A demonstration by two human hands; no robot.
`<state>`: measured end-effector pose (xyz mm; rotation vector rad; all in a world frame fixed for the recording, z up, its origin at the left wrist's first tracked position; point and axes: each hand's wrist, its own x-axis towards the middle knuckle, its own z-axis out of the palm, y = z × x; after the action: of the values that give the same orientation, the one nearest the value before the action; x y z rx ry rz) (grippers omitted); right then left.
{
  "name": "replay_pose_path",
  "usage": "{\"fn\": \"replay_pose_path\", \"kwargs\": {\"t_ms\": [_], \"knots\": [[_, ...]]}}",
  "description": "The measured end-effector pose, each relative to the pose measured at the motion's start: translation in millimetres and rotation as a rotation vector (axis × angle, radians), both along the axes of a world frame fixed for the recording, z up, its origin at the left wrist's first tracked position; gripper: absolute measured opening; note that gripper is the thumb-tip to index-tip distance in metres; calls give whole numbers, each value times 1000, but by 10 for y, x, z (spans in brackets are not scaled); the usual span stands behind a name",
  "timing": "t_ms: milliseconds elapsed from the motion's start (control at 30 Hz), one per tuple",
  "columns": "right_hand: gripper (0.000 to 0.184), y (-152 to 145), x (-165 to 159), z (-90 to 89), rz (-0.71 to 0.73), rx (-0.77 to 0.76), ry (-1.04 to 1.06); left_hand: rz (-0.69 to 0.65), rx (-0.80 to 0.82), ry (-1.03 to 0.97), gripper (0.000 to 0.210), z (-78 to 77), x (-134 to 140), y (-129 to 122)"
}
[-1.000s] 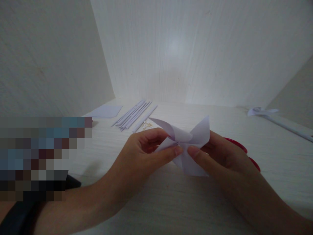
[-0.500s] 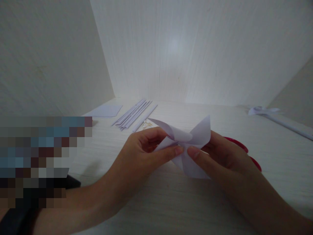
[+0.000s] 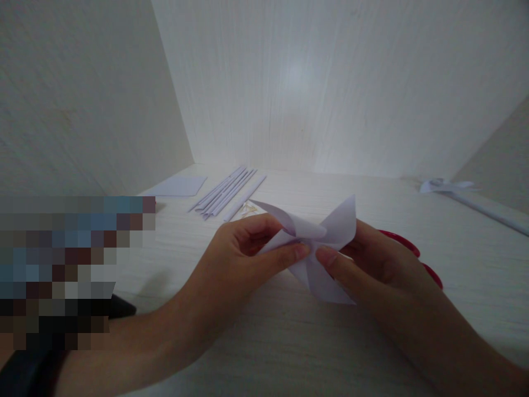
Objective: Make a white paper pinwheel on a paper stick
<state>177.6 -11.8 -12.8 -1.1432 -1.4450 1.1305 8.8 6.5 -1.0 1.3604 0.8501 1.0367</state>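
Note:
A white paper pinwheel (image 3: 336,220) with curled blades is held up between both hands above the table. My left hand (image 3: 243,259) grips it from the left, its thumb pressed near the folded centre and its fingers partly behind the paper. From the right, my right hand (image 3: 372,270) pinches the same pinwheel, thumb close to the centre and the other fingers mostly hidden behind it. The two thumb tips are a small gap apart. Red scissor-like handles (image 3: 400,241) show just beyond my right hand; the rest of them is hidden.
Several rolled white paper sticks (image 3: 227,190) lie beyond my left hand, near small pale sticks (image 3: 249,209) on the table. Further left is a flat white paper sheet (image 3: 177,186). A finished-looking pinwheel on a paper stick (image 3: 487,210) lies at the far right. White walls enclose the table.
Both hands keep nearly the same hold on the pinwheel. The thumbs have shifted only very slightly at its centre.

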Motion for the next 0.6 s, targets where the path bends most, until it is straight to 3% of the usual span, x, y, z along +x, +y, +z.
{"fn": "replay_pose_path", "kwargs": {"t_ms": [333, 600], "knots": [[25, 40, 8, -11, -17, 12, 1, 12, -20, 69, 8, 20, 4, -2], [21, 48, 0, -10, -14, 36, -1, 21, -20, 59, 10, 24, 12, -7]]}}
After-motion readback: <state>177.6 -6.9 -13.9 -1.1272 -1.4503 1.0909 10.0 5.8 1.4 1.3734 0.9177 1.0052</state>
